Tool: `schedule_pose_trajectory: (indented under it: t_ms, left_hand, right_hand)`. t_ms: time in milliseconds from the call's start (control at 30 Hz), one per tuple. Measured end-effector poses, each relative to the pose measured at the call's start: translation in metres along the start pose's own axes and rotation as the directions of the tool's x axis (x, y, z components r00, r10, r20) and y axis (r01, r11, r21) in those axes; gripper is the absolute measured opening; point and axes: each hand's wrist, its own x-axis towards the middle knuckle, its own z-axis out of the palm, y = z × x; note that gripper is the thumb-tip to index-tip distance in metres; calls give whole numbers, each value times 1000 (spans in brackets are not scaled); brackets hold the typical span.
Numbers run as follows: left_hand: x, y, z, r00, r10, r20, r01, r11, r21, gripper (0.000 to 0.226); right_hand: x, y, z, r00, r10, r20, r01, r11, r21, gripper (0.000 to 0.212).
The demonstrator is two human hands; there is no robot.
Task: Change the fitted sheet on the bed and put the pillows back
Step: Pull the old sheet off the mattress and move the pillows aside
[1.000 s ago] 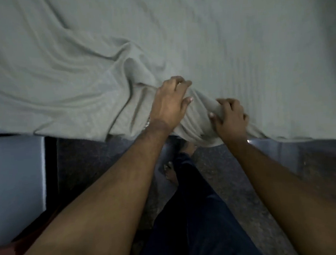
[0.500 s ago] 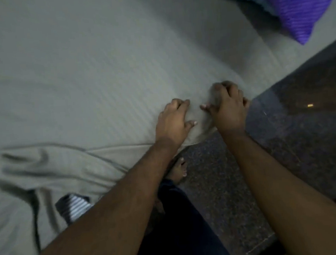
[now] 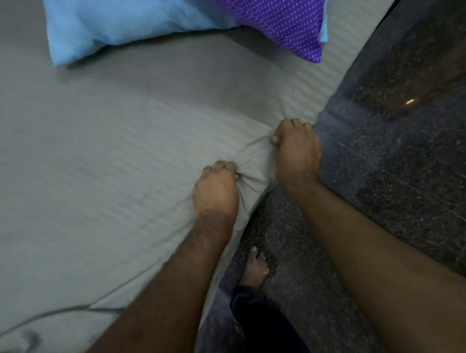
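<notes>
Two fists on the grey fitted sheet (image 3: 93,164) at the bed's corner: my left hand (image 3: 215,187) and right hand (image 3: 297,147) each bunch its cloth, fingers curled tight. Blue pillow (image 3: 121,18) and purple dotted pillow (image 3: 278,10) lie beyond. Bare foot (image 3: 256,265) on dark floor (image 3: 391,165).

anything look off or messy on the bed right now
Mostly tidy. The grey sheet is bunched into creases at the bed's edge where the left hand and right hand grip it, and rumpled at lower left. The purple dotted pillow lies askew over the blue pillow.
</notes>
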Motion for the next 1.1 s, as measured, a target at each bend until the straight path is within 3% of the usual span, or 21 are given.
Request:
schedule_pose_trajectory:
  t_ms: [133, 233, 333, 433, 500, 633, 733, 867, 967, 1100]
  left_hand:
    - [-19, 2, -15, 990, -69, -125, 44, 981, -188, 17]
    - [-38, 2, -28, 970, -49, -238, -20, 960, -279, 14]
    - [-51, -2, -50, 912, -114, -395, -31, 939, -342, 14]
    - [-60, -12, -78, 809, -246, -534, -11, 902, -432, 17]
    - [-61, -21, -91, 755, -299, -584, -12, 883, -468, 21]
    - [-64, -36, -79, 832, -291, -473, 63, 895, -441, 23]
    - [-68, -48, -53, 897, -312, -313, 143, 875, -463, 20]
    - [-68, -45, -33, 925, -342, -166, 231, 852, -470, 15]
    - [-69, -30, -32, 917, -369, -153, 251, 829, -499, 12]
    - [-65, 0, -39, 936, -299, -185, 168, 843, -512, 20]
  right_hand:
    - [-3, -12, -16, 995, 100, -29, -83, 926, 369, 9]
    - [-12, -26, -34, 983, 178, -49, -122, 827, 549, 13]
    - [-13, -56, -66, 978, 158, -139, -30, 757, 652, 12]
    - [-10, -98, -92, 961, 93, -260, 128, 684, 718, 14]
    - [-8, -118, -94, 962, 60, -267, 164, 655, 738, 15]
    - [-14, -116, -66, 988, 12, -155, 107, 673, 732, 16]
    - [-27, -86, -41, 999, -45, -13, 41, 733, 679, 10]
    - [-45, -40, -18, 982, 48, 182, -152, 773, 616, 18]
    - [-53, -22, -19, 975, 81, 206, -195, 754, 628, 24]
    - [-47, -5, -34, 977, 83, 196, -196, 706, 680, 24]
